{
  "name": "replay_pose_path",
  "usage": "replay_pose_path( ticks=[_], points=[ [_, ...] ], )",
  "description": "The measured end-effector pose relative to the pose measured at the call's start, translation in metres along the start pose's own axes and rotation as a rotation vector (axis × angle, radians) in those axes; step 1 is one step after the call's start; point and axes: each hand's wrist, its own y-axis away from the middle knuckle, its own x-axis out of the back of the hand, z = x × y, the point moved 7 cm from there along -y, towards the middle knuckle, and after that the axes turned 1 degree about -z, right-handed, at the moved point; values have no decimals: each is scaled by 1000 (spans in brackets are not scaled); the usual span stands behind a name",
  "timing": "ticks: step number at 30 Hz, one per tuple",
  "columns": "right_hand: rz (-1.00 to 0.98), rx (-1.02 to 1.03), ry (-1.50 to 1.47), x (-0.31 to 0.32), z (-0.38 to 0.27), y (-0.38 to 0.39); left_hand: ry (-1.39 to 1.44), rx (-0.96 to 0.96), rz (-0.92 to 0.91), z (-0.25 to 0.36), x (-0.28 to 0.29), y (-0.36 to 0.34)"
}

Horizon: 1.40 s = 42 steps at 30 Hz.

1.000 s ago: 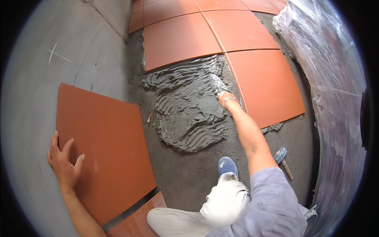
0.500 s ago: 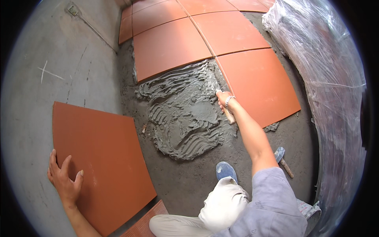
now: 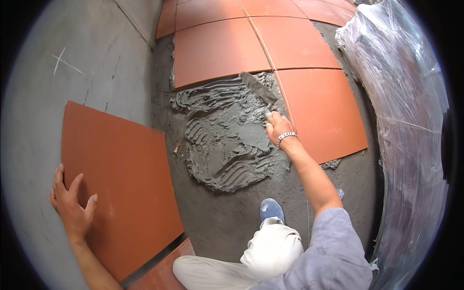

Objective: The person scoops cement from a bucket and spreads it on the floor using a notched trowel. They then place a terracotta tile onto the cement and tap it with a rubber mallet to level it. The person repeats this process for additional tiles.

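Observation:
My right hand [image 3: 275, 126], with a metal watch on the wrist, grips a mortar-covered trowel [image 3: 258, 88] whose blade points up and to the left over a patch of wet grey mortar [image 3: 227, 140]. Ridges run through the mortar. My left hand [image 3: 72, 205] lies flat, fingers spread, on the lower left corner of a loose orange tile [image 3: 121, 179] that leans on the grey wall at the left. Laid orange tiles [image 3: 270, 43] border the mortar at the back and right.
A tall stack wrapped in clear plastic film [image 3: 411, 121] stands along the right. A grey concrete wall [image 3: 67, 63] rises on the left. My knee in white trousers and a blue shoe [image 3: 271, 210] sit below the mortar. Another ribbed orange tile [image 3: 164, 273] lies at the bottom.
My right hand has lifted the trowel from the mortar's right edge toward its upper part, blade now pointing up-left. The left hand stays on the loose tile.

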Motion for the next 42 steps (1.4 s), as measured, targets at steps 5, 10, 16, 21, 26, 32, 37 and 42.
replay_pose_path(
  ticks=[5,10,16,21,26,32,37,42],
  points=[
    [-210,-147,-32,-61,13,-9,-10,15,-15,0,2,-1],
    [-220,-152,-48,-83,19,-12,-22,27,-27,1,1,-1],
    [-253,-126,29,-84,18,-2,-45,17,-17,0,1,-1],
    [-334,-133,151,-90,26,-6,-23,-7,-5,1,1,-1],
    [-338,-116,161,-94,36,1,-31,-1,-11,0,-1,-1],
    [-309,-80,139,-93,39,4,-25,-11,-10,0,-1,0],
    [-385,-62,125,-96,37,8,-47,-21,-1,0,-1,0],
    [-236,-173,-44,-80,43,-14,-27,-19,-1,-1,-1,-1]
  ],
)
